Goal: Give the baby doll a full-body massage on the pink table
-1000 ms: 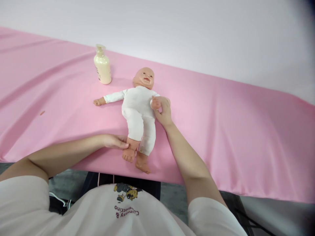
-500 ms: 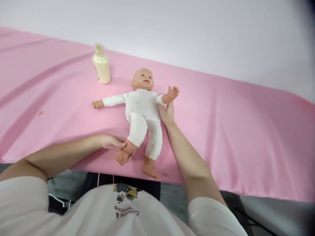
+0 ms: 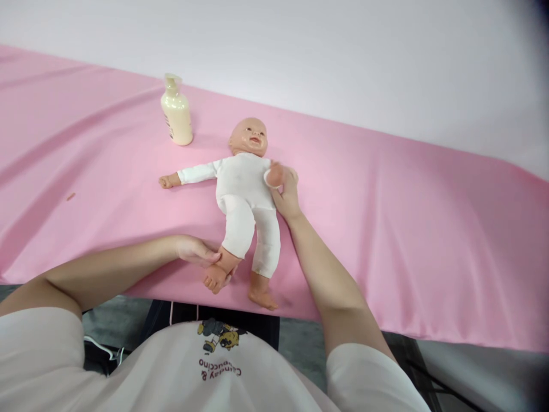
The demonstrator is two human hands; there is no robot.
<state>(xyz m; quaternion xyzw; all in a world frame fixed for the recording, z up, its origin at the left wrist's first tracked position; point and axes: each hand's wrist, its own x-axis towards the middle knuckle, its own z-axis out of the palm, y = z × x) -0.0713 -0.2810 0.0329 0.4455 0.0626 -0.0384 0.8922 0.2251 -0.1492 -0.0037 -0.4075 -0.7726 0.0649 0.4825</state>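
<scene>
A baby doll [image 3: 244, 189] in a white bodysuit lies face up on the pink sheet [image 3: 386, 229], head away from me, feet at the near edge. My left hand [image 3: 195, 250] grips the doll's leg at the ankle on the left side. My right hand [image 3: 286, 193] holds the doll's arm on the right, folded up toward its chest. The doll's other arm stretches out flat to the left.
A cream pump bottle [image 3: 176, 111] stands on the sheet behind and left of the doll's head. The sheet's near edge hangs over dark table legs in front of my white shirt. A pale wall runs behind.
The doll's arm in my right hand, stretched outward half a second ago, is folded back toward its chest. My left hand stays on the leg, which sits slightly left of a second ago.
</scene>
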